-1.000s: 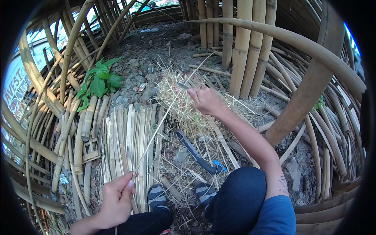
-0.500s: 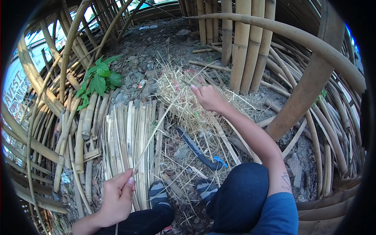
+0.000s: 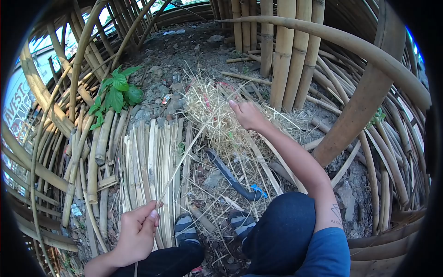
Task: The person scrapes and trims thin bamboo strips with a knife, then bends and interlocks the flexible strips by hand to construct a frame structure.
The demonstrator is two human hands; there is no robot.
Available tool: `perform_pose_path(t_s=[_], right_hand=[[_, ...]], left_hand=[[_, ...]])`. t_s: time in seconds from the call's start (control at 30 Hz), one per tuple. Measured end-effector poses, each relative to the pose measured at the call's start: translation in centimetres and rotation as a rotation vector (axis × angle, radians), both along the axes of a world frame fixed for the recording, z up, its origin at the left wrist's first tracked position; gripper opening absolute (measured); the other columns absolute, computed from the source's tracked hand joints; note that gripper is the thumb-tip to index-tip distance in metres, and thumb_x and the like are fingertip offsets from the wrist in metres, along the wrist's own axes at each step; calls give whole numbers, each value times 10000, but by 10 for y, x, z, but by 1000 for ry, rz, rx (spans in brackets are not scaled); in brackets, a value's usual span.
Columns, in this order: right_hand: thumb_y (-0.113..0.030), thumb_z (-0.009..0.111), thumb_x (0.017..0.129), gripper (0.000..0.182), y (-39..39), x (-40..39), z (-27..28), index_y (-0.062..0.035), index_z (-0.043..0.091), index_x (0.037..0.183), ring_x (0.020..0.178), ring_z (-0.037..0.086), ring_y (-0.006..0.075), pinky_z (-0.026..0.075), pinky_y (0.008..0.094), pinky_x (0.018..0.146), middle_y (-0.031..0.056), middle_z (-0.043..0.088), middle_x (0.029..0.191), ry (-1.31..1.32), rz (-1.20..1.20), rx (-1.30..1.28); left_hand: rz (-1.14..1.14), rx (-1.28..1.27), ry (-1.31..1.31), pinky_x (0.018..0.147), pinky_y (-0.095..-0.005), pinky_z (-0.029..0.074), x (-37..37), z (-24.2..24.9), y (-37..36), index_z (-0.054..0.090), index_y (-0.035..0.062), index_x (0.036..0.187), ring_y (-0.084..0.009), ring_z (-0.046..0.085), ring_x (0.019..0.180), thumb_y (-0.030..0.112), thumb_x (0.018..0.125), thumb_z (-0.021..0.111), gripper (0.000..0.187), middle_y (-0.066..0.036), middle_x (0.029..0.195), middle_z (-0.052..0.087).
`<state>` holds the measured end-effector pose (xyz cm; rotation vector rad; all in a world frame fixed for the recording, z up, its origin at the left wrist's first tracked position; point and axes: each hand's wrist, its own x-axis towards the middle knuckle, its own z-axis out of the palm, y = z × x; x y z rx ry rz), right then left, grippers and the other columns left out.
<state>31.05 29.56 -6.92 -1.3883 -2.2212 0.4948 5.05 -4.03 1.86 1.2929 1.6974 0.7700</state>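
Observation:
My left hand, low at the left, is closed in a pinch on a thin bamboo strip. The strip slants up and away towards the straw-like shavings, and a thin tail hangs below the hand. My right hand is stretched forward above the pile of bamboo shavings, closed with its thumb on top. What it grips is too small and blurred to name. On the ground between my feet and the pile lies a dark curved tool with a blue piece at its near end.
Split bamboo slats lie side by side left of my feet. Upright bamboo poles and a thick slanted pole stand to the right. A leafy plant grows at the left, near stacked bamboo. Rubble covers the ground behind.
My right hand has shifted slightly right and down. A thin dark tip seen ahead of its thumb earlier no longer shows clearly. My left hand keeps its pinch almost in place.

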Motion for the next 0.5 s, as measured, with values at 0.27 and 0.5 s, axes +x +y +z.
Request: perform_pose_path(t_s=[0.27, 0.5], right_hand=[[-473, 244, 1002, 687, 8, 1, -13, 39, 639, 771, 729, 629, 425, 484, 518, 722, 282, 613, 697, 1, -72, 17], [-490, 255, 992, 673, 15, 10, -8, 33, 651, 837, 801, 612, 465, 472, 527, 773, 304, 625, 779, -83, -153, -31]], left_hand=[[36, -75, -78, 453, -178, 307, 0, -2, 0, 556, -14, 1206, -22, 354, 517, 95, 1012, 396, 273, 21, 724, 459], [11, -59, -85, 454, -178, 301, -2, -2, -1, 538, -19, 1226, -25, 343, 515, 102, 1014, 401, 280, 20, 720, 453]])
